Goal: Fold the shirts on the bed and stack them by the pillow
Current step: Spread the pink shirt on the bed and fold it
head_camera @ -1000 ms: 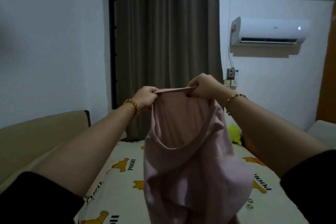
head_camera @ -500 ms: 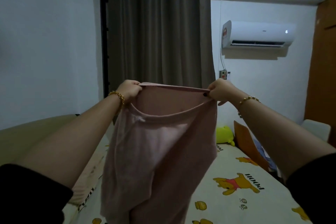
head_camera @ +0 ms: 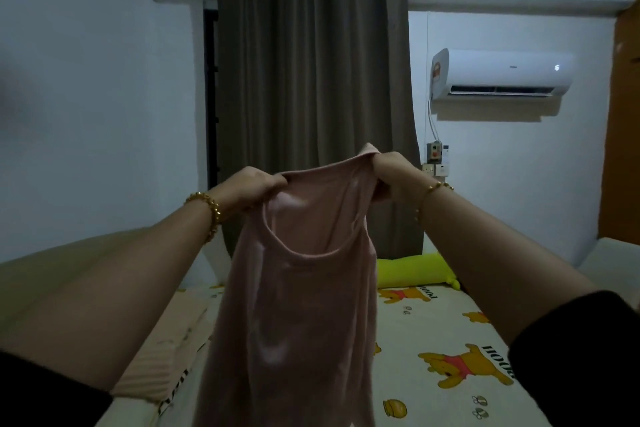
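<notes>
Your left hand (head_camera: pixel 254 189) and right hand (head_camera: pixel 391 172) are raised in front of you, apart, each clamped on the top edge of the pink shirt (head_camera: pixel 298 305). The left hand's fingers are curled round the fabric at one shoulder. The right hand grips the other shoulder slightly higher, with a fold of cloth bunched under its fingers. The neckline sags in a loop between your two hands.

The shirt is in the air, hanging full length from your grip above the bed (head_camera: pixel 433 340), over the middle of its near part. Its lower hem runs out of the bottom of the view, so whether it touches the sheet cannot be told.

The bed carries a cream sheet printed with yellow cartoon bears. A striped peach pillow (head_camera: pixel 162 357) lies along the bed's left edge, just left of the hanging shirt. A bright yellow bolster (head_camera: pixel 412 270) lies across the far edge, toward the right corner.

Each of your wrists bears a gold bracelet (head_camera: pixel 207 210), and dark sleeves cover your upper arms. Behind the bed a grey curtain (head_camera: pixel 311 97) hangs closed on a wooden rod. A white air conditioner (head_camera: pixel 502 73) is mounted on the wall to its right.
</notes>
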`<state>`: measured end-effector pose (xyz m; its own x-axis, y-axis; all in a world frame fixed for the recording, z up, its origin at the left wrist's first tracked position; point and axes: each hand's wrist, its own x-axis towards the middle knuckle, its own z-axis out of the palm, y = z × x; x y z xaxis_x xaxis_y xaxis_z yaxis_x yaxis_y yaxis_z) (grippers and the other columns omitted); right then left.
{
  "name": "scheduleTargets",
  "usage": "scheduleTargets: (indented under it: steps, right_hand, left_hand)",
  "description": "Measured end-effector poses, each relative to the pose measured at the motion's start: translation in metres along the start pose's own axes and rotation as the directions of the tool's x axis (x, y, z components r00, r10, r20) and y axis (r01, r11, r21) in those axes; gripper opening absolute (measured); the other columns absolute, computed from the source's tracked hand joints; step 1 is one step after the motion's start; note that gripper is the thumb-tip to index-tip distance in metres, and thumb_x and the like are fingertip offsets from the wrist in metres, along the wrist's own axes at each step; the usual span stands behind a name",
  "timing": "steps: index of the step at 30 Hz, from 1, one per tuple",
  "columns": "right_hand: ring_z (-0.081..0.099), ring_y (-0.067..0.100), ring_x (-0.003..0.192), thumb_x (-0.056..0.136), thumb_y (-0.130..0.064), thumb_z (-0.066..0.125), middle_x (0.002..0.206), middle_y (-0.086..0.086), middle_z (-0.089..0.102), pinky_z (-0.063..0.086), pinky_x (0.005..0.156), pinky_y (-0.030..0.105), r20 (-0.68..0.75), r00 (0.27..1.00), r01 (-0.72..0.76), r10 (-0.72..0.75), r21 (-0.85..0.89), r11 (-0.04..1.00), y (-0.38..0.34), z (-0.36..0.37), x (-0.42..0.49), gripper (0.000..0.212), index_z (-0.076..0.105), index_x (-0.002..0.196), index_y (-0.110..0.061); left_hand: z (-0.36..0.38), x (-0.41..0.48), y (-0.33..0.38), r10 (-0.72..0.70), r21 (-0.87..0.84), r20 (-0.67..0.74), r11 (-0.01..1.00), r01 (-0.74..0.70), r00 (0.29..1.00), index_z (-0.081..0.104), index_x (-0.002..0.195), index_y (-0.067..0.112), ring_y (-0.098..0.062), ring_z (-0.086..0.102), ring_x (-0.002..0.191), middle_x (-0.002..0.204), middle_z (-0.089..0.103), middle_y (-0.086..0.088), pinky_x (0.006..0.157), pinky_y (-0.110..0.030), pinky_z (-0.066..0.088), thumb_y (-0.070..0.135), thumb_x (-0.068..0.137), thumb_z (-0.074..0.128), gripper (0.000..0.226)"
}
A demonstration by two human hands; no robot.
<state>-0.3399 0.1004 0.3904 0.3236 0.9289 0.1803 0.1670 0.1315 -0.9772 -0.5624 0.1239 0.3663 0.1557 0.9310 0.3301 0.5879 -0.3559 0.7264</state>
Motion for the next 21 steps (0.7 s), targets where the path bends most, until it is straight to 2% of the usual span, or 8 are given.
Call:
scheduleTargets:
  steps: [3, 5, 7, 8, 11, 14, 19, 21]
  right_hand:
    - [0.054, 0.017, 0.059, 0.097, -0.045, 0.044, 0.068, 0.005, 0.056, 0.045, 0.050, 0.026, 0.023, 0.993, 0.118, -0.116, -0.082, 0.990, -0.008, 0.015, -0.002, 0.041, 0.056, 0.088, -0.007]
    - [0.058, 0.014, 0.062, 0.094, -0.047, 0.051, 0.073, 0.004, 0.061, 0.050, 0.053, 0.022, 0.145, 0.969, 0.219, -0.199, -0.140, 0.966, -0.014, 0.022, -0.006, 0.041, 0.059, 0.087, -0.007]
    - [0.064, 0.012, 0.064, 0.091, -0.043, 0.058, 0.078, 0.005, 0.067, 0.052, 0.054, 0.020, 0.292, 0.919, 0.333, -0.265, -0.217, 0.917, -0.020, 0.027, -0.008, 0.036, 0.067, 0.090, -0.008]
    - [0.064, 0.009, 0.064, 0.090, -0.040, 0.060, 0.077, 0.002, 0.068, 0.051, 0.052, 0.018, 0.338, 0.890, 0.396, -0.306, -0.240, 0.886, -0.022, 0.028, -0.011, 0.030, 0.069, 0.093, -0.011]
    - [0.057, 0.003, 0.065, 0.090, -0.027, 0.061, 0.074, -0.004, 0.062, 0.046, 0.052, 0.013, 0.341, 0.821, 0.557, -0.458, -0.301, 0.774, -0.020, 0.023, -0.009, 0.014, 0.067, 0.084, -0.017]
    - [0.062, 0.010, 0.080, 0.080, -0.027, 0.073, 0.086, 0.000, 0.067, 0.053, 0.074, 0.025, 0.378, 0.792, 0.608, -0.480, -0.418, 0.675, -0.008, 0.004, -0.001, 0.024, 0.070, 0.095, -0.009]
    - [0.060, 0.025, 0.090, 0.083, -0.028, 0.068, 0.095, 0.007, 0.064, 0.045, 0.073, 0.028, 0.353, 0.889, 0.443, -0.291, -0.823, 0.356, 0.037, -0.025, 0.010, 0.026, 0.068, 0.100, -0.008]
    - [0.062, 0.022, 0.082, 0.086, -0.030, 0.065, 0.094, 0.007, 0.065, 0.049, 0.066, 0.027, 0.275, 0.935, 0.341, -0.226, -0.871, 0.353, 0.055, -0.034, 0.017, 0.025, 0.068, 0.097, -0.007]
  left_hand:
    - [0.013, -0.003, 0.003, 0.104, 0.009, 0.188, 0.994, -0.108, 0.977, 0.062, 0.109, 0.012, -0.016, 0.061, 0.084, 0.099, 0.062, -0.007, 0.069, -0.029, 0.052, 0.028, 0.089, 0.061, 0.025]
    - [0.022, -0.003, 0.007, 0.145, -0.077, 0.259, 0.989, -0.129, 0.955, 0.045, 0.131, 0.018, -0.018, 0.057, 0.107, 0.119, 0.055, -0.003, 0.084, -0.035, 0.054, 0.026, 0.082, 0.070, 0.055]
    - [0.031, -0.005, 0.014, 0.174, -0.174, 0.287, 0.977, -0.127, 0.942, 0.038, 0.135, 0.024, -0.019, 0.054, 0.113, 0.123, 0.052, 0.000, 0.095, -0.038, 0.048, 0.028, 0.076, 0.075, 0.070]
    - [0.034, -0.006, 0.018, 0.185, -0.219, 0.286, 0.968, -0.124, 0.940, 0.044, 0.129, 0.024, -0.018, 0.055, 0.111, 0.119, 0.055, 0.000, 0.096, -0.036, 0.047, 0.027, 0.076, 0.075, 0.061]
    - [0.041, -0.004, 0.027, 0.201, -0.229, 0.178, 0.961, -0.158, 0.963, 0.060, 0.106, 0.014, -0.017, 0.061, 0.094, 0.100, 0.063, -0.002, 0.081, -0.023, 0.051, 0.022, 0.085, 0.068, 0.024]
    - [0.039, 0.009, 0.029, 0.180, -0.119, -0.063, 0.975, -0.187, 0.982, 0.064, 0.090, 0.009, -0.023, 0.058, 0.081, 0.081, 0.061, -0.005, 0.063, -0.027, 0.047, 0.014, 0.090, 0.050, 0.015]
    - [0.023, 0.021, 0.029, 0.236, -0.101, -0.279, 0.957, -0.273, 0.931, 0.070, 0.111, 0.011, -0.021, 0.058, 0.106, 0.111, 0.067, -0.006, 0.097, -0.033, 0.047, 0.003, 0.086, 0.036, 0.043]
    - [0.018, 0.026, 0.025, 0.238, -0.060, -0.274, 0.963, -0.263, 0.932, 0.070, 0.110, 0.010, -0.021, 0.059, 0.106, 0.110, 0.066, -0.005, 0.097, -0.034, 0.047, 0.007, 0.084, 0.034, 0.044]
